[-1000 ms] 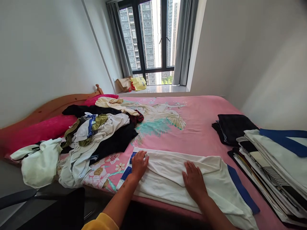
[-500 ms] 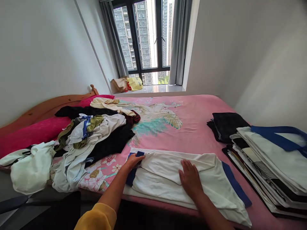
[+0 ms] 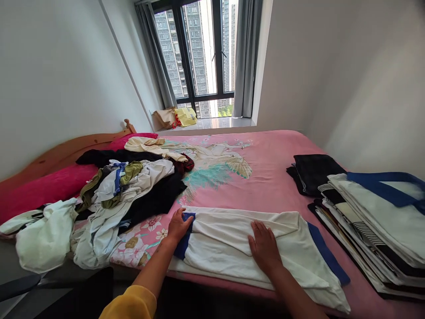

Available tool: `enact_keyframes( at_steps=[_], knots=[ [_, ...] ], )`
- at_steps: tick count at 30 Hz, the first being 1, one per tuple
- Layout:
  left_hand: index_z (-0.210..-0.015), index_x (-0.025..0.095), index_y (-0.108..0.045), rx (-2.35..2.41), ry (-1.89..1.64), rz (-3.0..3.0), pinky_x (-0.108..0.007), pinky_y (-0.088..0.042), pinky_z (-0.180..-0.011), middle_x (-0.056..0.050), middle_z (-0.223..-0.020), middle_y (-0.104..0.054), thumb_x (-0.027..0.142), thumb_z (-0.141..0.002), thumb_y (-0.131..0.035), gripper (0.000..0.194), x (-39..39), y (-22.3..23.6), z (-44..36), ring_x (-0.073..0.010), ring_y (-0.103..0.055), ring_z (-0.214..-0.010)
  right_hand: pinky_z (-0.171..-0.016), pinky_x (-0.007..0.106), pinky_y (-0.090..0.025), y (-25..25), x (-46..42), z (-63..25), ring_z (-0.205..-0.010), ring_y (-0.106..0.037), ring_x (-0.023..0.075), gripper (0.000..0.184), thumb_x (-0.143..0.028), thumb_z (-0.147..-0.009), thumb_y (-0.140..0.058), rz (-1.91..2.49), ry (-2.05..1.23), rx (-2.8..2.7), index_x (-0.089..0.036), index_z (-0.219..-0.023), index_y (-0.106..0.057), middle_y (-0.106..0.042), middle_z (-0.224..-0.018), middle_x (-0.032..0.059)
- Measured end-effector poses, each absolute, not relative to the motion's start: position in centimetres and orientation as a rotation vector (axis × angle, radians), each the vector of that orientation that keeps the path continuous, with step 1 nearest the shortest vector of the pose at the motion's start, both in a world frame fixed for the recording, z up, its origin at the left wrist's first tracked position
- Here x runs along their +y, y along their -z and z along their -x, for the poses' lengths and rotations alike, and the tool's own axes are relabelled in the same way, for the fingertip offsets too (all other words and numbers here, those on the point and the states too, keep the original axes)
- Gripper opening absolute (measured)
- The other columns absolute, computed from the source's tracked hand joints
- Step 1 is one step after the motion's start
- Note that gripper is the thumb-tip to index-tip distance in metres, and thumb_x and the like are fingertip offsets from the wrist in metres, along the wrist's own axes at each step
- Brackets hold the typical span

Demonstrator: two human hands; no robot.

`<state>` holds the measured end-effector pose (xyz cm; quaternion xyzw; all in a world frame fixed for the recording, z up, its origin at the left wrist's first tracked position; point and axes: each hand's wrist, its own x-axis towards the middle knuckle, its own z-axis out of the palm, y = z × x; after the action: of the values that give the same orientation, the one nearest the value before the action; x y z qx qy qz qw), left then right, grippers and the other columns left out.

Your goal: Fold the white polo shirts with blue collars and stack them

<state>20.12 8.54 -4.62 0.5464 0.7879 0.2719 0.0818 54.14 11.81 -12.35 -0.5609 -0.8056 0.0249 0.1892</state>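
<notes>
A white shirt with blue trim lies folded lengthwise into a strip along the bed's near edge. My left hand rests at its left end, by the blue band, thumb and forefinger apart and the thumb touching the band. The other fingers of that hand are partly hidden. Flat on the middle of the white cloth lies my right hand, fingers stretched out. At the shirt's right end a second blue band slants toward the near edge.
A loose heap of clothes covers the bed's left side beside red pillows. On the right stands a stack of folded clothes, with folded dark garments behind it. Bags sit on the windowsill.
My left hand has shifted slightly left and up, its thumb drawing back from the cloth's upper corner. The blue band there now lies flatter. My right hand has stayed in place.
</notes>
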Motion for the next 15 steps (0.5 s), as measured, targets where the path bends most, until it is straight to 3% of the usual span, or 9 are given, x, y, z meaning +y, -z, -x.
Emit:
enact_keyframes(
  at_steps=[4, 8, 12, 15],
  knots=[
    [-0.105, 0.023, -0.061, 2.2, -0.759, -1.935, -0.034, -0.038, -0.102, -0.006, -0.112, -0.062, 0.027, -0.086, -0.043, 0.026, 8.5, 4.1, -22.4, -0.0195, -0.053, -0.111, -0.113, 0.044, -0.013, 12.0, 11.7, -54.2, -0.135, -0.027, 0.024, 0.06, -0.048, -0.088, -0.039, 1.565, -0.092, -2.274, -0.011, -0.136, -0.04, -0.04, -0.142, 0.0115],
    [-0.105, 0.026, -0.064, 2.071, -0.568, -2.079, -0.039, -0.037, -0.102, -0.005, -0.12, -0.06, 0.03, -0.077, -0.058, 0.029, 7.8, 5.0, -23.9, -0.0233, -0.051, -0.116, -0.112, 0.046, -0.012, 11.6, 11.6, -54.6, -0.136, -0.025, 0.027, 0.081, -0.065, -0.077, -0.048, 1.535, -0.136, -2.308, -0.012, -0.138, -0.037, -0.036, -0.144, 0.0143],
    [-0.112, 0.028, -0.062, 2.108, -0.398, -2.11, -0.054, -0.028, -0.106, -0.006, -0.131, -0.054, 0.03, -0.071, -0.063, 0.04, 6.7, 5.2, -23.8, -0.0296, -0.043, -0.126, -0.112, 0.048, -0.01, 10.9, 11.7, -54.8, -0.139, -0.017, 0.0294, 0.094, -0.069, -0.069, -0.054, 1.573, -0.244, -2.399, -0.013, -0.141, -0.031, -0.027, -0.148, 0.0153],
    [-0.107, 0.027, -0.064, 2.011, -0.471, -2.263, -0.053, -0.022, -0.11, -0.005, -0.128, -0.057, 0.022, -0.076, -0.055, 0.033, 6.9, 4.3, -24.6, -0.0265, -0.041, -0.128, -0.109, 0.055, -0.009, 9.0, 11.7, -54.3, -0.138, -0.016, 0.0341, 0.096, -0.065, -0.066, -0.059, 1.675, -0.376, -2.484, -0.014, -0.142, -0.03, -0.024, -0.149, 0.0164]
  ],
)
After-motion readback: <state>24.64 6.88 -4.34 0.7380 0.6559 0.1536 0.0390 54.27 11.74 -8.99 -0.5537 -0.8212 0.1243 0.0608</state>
